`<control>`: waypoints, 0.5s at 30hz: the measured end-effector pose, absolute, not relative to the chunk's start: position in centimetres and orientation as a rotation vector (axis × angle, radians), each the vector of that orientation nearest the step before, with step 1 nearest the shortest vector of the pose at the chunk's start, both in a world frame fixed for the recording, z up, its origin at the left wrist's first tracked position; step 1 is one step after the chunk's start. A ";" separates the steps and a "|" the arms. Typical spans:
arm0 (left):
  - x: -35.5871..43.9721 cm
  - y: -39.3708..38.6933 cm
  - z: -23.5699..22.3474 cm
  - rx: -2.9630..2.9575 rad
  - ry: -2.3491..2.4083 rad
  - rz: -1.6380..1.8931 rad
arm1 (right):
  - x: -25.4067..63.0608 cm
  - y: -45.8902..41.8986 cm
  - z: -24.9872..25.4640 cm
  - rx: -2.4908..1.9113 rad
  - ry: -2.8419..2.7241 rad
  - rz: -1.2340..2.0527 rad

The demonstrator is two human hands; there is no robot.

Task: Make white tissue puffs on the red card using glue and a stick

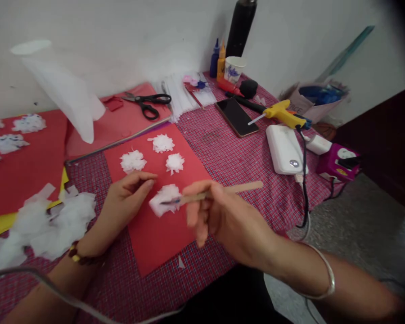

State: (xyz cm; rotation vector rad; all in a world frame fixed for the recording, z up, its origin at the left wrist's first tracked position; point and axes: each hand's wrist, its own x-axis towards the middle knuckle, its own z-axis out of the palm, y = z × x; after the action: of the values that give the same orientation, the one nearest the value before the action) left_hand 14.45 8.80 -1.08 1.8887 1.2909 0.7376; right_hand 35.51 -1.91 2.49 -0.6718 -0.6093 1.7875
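My right hand (219, 211) grips a slim paintbrush (245, 186) with a pale handle. Its dark tip is over a white ruffled flower (165, 198), on or just above it; I cannot tell which. This flower lies on a red paper sheet (155, 252) together with three smaller white flowers (162, 143). Left of the painted flower, my left hand (126, 193) rests on the sheet's edge, thumb and forefinger drawn together and nothing visible in them.
White fabric scraps (64, 220) lie at left beside another red sheet (27, 180) with flowers. Behind are scissors (148, 103) and a white roll (60, 90). To the right are a phone (236, 117), a yellow glue gun (283, 113) and a power bank (283, 148). A cable (54, 290) crosses the front.
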 end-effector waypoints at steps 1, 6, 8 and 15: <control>14.5 8.7 -0.9 1.878 1.313 0.770 | 35.9 -1.2 2.0 -0.699 -0.597 1.745; 15.2 7.6 0.0 2.162 1.142 0.680 | 37.4 -0.1 -0.9 -0.832 -0.615 1.635; 15.4 7.4 0.2 2.290 1.054 0.658 | 37.5 0.0 -1.3 -0.860 -0.670 1.614; 15.0 7.3 0.1 2.570 0.926 0.475 | 38.1 0.4 -1.5 -1.027 -0.980 1.419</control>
State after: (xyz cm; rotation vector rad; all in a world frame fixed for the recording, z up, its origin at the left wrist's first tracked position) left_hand 14.99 7.31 0.09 2.5697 0.9265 0.4752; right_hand 38.10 0.36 -1.48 -1.0270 -0.9800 1.4187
